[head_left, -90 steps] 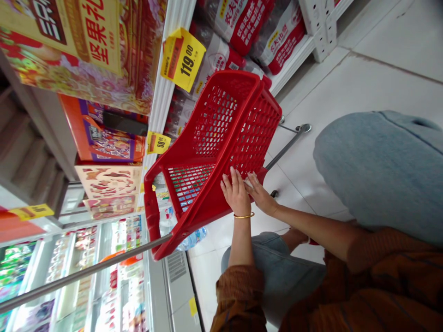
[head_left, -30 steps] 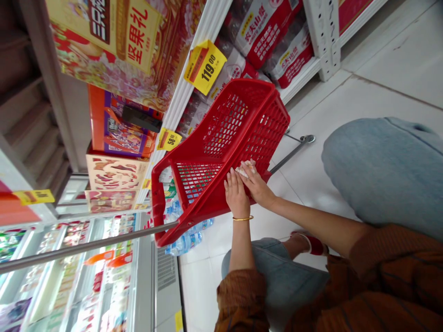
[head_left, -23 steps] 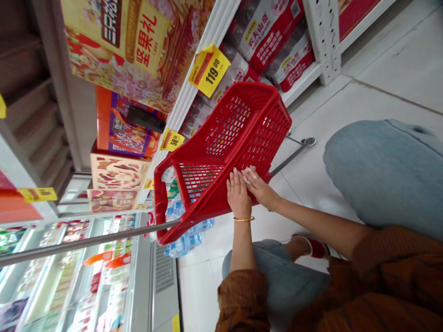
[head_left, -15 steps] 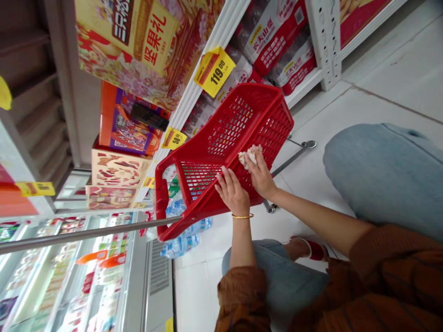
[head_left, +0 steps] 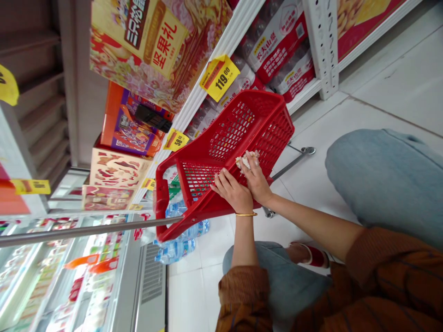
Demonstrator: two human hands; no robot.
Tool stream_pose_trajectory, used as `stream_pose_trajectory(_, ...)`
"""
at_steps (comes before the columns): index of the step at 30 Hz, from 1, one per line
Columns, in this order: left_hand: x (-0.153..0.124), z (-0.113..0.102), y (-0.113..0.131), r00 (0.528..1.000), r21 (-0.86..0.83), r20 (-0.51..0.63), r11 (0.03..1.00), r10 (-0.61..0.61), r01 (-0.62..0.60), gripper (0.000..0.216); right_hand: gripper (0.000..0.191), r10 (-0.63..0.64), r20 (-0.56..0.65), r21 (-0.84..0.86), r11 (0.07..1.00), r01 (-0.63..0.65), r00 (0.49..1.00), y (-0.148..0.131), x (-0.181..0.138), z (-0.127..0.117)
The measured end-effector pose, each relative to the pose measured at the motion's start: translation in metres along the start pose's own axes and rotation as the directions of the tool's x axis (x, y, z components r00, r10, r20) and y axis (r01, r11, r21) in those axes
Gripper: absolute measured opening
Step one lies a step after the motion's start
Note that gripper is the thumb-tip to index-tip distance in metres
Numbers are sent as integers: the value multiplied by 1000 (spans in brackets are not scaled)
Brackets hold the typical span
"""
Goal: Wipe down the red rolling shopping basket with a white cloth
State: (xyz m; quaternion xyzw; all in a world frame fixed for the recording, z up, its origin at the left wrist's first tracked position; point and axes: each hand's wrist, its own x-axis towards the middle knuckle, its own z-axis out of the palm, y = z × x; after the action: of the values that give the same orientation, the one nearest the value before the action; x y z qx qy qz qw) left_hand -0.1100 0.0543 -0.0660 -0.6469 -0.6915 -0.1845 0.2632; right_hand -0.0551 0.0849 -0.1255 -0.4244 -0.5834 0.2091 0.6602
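Observation:
A red plastic shopping basket cart [head_left: 226,159] with perforated walls tilts across the middle of the head view. My left hand [head_left: 235,191], a gold bracelet at its wrist, lies with outstretched fingers on the cart's near rim. Close beside it, my right hand [head_left: 256,182] presses a crumpled whitish cloth [head_left: 242,160] against the near side of the cart. Part of the cloth is hidden under the fingers. The cart's long metal handle rod [head_left: 86,230] runs off to the left.
A shelf with a nut gift box [head_left: 162,46], a yellow price tag [head_left: 221,78] and a dark device [head_left: 152,117] borders the cart. Packed red-labelled bottles [head_left: 277,39] stand beneath. Blue water bottles [head_left: 180,249] and a refrigerated display [head_left: 69,272] lie beyond.
My right hand has moved slightly left along the cart's side with the cloth, closer to my left hand. The view has shifted a little; the left hand stays on the rim.

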Motion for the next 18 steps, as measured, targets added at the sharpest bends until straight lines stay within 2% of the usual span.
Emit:
stream_pose_trajectory(5, 1, -2, -1, 1000, 2, -9, 1000, 20, -20, 47, 63, -49, 82, 70, 997, 43, 995, -4, -8, -1)
stream_pose_trajectory(11, 2, -7, -2, 998, 14, -52, 999, 47, -46, 43, 47, -57, 162, 143, 989, 34, 985, 5, -26, -2)
stream_pose_trajectory(15, 3, -8, 0, 993, 32, -91, 997, 75, -73, 43, 44, -94, 101, 163, 984, 77, 990, 13, -31, -12)
stream_pose_trajectory(18, 6, -4, 5, 991, 0, -32, 992, 129, -129, 44, 45, -43, -16, 135, 990, 44, 999, 20, -24, -22)
